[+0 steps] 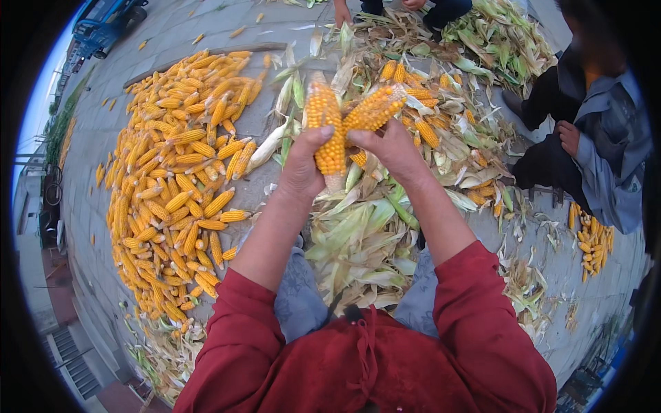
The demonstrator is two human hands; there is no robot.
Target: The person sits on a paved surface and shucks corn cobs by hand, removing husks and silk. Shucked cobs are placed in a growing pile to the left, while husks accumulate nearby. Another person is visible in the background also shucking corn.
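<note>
My left hand (305,162) is closed around a husked corn cob (326,129) that stands nearly upright in view, kernels showing. My right hand (395,152) grips a second husked corn cob (376,107), slanted up to the right; its lower end meets or overlaps the first cob. Some kernels look gone or damaged on the slanted cob. Beneath my forearms, a heap of green and pale corn husks (361,248) lies between my knees. Just past my right hand, more yellow cobs (426,133) lie among loose husks.
A large pile of husked cobs (181,196) spreads at the left, with a long wooden pole (206,53) along its far side. A seated person (609,139) is at the right, near a smaller cob pile (595,245). Another person's hand (342,14) reaches down at the top, beside husks.
</note>
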